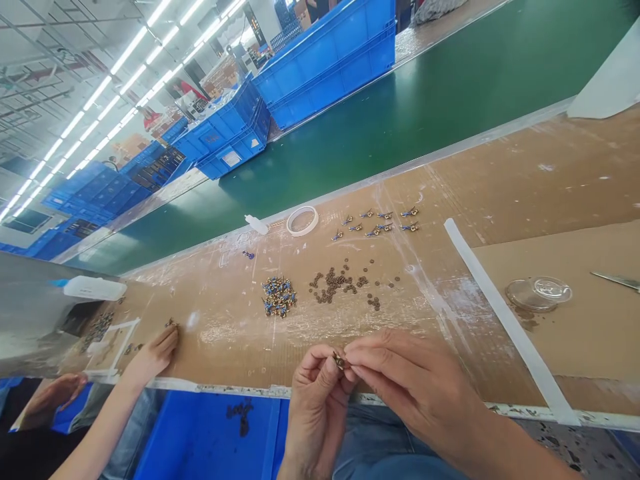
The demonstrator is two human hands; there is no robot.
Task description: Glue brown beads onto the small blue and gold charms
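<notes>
My left hand (317, 393) and my right hand (405, 380) meet at the near edge of the cardboard-covered bench (500, 173). Together they pinch one small metal part (339, 361) between thumb and fingertips. Both hands are closed on it. Ahead on the bench lie a heap of small blue-and-brass parts (279, 296), a scatter of dark washers (340, 283) and two short rows of finished pieces (380, 223).
A co-worker's hand (155, 352) rests on the bench at left beside more small parts. A white tape ring (303, 221), a clear plastic lid (540, 293) and a white strip (500, 313) lie on the bench. Beyond runs a green conveyor (400, 113) with blue crates (330, 60).
</notes>
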